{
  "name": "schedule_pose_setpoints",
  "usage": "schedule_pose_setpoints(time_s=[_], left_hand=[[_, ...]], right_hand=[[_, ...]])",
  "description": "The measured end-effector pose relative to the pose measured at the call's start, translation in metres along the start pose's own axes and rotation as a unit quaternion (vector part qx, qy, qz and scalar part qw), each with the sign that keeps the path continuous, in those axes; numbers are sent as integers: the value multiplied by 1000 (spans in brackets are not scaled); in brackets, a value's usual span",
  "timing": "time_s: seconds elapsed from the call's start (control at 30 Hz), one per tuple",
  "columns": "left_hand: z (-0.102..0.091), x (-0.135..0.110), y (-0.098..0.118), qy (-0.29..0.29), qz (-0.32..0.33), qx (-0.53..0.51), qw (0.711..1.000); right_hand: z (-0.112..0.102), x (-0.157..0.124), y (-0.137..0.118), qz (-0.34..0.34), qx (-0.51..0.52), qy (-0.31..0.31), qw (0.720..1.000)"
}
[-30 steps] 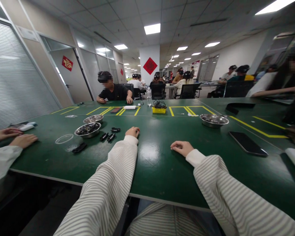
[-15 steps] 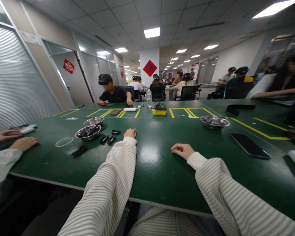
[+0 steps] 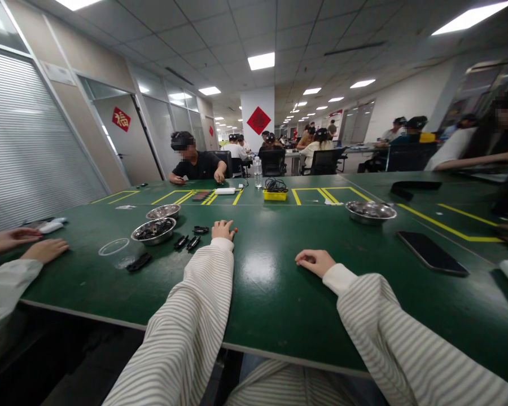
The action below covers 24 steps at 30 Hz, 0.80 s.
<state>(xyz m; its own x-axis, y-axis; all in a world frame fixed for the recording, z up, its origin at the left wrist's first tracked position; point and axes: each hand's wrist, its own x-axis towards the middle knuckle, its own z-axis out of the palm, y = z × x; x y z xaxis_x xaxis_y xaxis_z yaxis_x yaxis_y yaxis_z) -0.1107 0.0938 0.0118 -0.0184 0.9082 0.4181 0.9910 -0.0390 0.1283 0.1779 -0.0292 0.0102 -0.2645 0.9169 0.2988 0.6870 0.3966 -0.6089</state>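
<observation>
My left hand rests on the green table with its fingers spread. Beside its thumb is a small orange-red thing, too small to name. To the left of this hand lie several black plastic parts. My right hand lies on the tabletop with its fingers loosely curled in, and nothing shows in them. Left of the black parts stands a metal bowl filled with dark pieces, with another metal bowl just behind it.
A clear plastic tub and a black part lie front left, near another person's hands. On the right are a metal bowl and a phone. A yellow box of cables and a bottle stand farther back.
My left hand's fingers have spread apart, and the orange-red thing by its thumb shows more. The right hand stays where it was. The view has shifted slightly.
</observation>
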Motion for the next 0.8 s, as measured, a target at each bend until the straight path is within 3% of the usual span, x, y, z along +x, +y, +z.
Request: schedule_pose_setpoints(time_s=[0.3, 0.43, 0.6, 0.7, 0.8], left_hand=[[2, -6, 25, -15, 139, -46, 989], [0, -34, 71, -15, 274, -114, 955], [-7, -78, 134, -45, 459, -162, 873], [-10, -91, 149, -49, 482, -174, 857], [-9, -86, 144, -50, 460, -190, 866]], right_hand=[[1, 1, 3, -2, -12, -4, 1000], [-2, 1, 1, 12, -2, 32, 999], [-5, 2, 3, 29, 8, 114, 993], [-4, 3, 7, 33, 17, 124, 992], [-3, 3, 8, 31, 13, 118, 992]])
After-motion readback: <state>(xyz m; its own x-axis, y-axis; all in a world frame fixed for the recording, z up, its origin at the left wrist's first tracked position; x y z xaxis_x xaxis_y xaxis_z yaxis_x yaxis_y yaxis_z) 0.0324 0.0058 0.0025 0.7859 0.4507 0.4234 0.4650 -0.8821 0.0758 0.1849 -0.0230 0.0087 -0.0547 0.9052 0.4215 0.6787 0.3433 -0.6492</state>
